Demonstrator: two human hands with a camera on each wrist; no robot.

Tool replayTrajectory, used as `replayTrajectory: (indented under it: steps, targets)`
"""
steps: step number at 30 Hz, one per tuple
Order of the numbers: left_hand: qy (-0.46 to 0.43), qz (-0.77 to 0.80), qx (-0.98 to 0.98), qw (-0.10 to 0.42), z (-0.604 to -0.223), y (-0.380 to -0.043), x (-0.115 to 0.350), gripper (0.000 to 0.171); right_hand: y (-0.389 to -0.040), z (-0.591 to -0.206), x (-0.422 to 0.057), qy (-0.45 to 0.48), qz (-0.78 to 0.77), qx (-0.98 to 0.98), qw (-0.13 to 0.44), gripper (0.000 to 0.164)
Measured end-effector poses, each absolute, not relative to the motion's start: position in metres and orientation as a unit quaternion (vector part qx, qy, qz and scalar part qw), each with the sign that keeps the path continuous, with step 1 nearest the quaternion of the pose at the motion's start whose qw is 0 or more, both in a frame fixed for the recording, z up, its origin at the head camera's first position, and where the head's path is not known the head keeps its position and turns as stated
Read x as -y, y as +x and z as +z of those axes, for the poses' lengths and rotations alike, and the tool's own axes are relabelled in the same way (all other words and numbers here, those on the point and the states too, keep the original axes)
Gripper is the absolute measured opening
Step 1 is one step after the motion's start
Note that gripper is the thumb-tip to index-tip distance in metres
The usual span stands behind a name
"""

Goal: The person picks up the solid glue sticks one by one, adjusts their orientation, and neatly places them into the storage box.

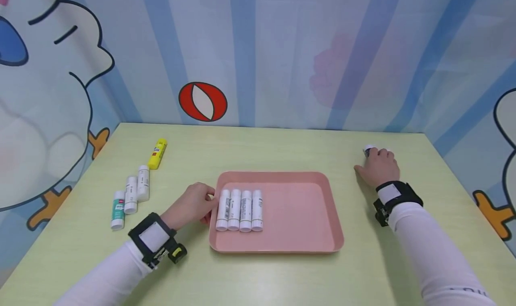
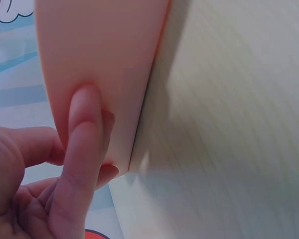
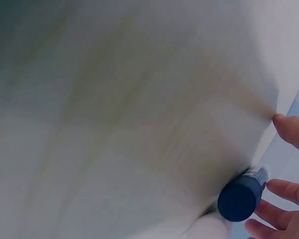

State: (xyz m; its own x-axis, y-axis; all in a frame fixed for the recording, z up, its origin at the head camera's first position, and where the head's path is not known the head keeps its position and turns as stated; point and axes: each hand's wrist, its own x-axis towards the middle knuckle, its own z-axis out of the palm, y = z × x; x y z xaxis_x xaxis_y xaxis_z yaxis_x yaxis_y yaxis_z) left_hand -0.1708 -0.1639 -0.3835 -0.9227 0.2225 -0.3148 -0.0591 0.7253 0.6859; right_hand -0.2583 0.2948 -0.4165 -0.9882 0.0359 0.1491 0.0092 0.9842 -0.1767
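My left hand [image 1: 192,204] is at the left side of a pink tray [image 1: 298,212], pinching its rim; in the left wrist view, one digit presses the tray's outer wall [image 2: 109,55] and another goes behind the edge. Several white glue sticks [image 1: 246,211] lie side by side in the tray's left part. At the table's far right, my right hand [image 1: 379,167] reaches over a dark-ended tube [image 3: 237,199], its fingers loosely extended and the thumb spread away. Beside that tube lies a white tube [image 3: 209,226]. The hand mostly covers both in the head view.
On the left of the table [image 1: 274,279] lie a yellow glue stick [image 1: 157,153], two white tubes [image 1: 131,194] and a teal-and-white glue stick [image 1: 118,210]. A printed blue-striped cloth [image 1: 274,59] stands behind the table's back edge.
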Motion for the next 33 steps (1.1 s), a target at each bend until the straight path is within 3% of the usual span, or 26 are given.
replayTrajectory:
  steps: [13,24,33]
  targets:
    - [0.045,0.355,-0.914,0.191,-0.383,-0.172,0.161,0.019,-0.257,-0.413,-0.282,0.026,0.102,0.991,0.078,0.031]
    - [0.043,0.355,-0.914,0.194,-0.381,-0.173,0.159,0.021,-0.256,-0.405,-0.282,0.057,0.106,0.991,0.058,0.029]
    - [0.046,0.357,-0.910,0.204,-0.380,-0.174,0.163,0.027,-0.248,-0.376,-0.267,0.098,0.145,0.982,0.075,0.034]
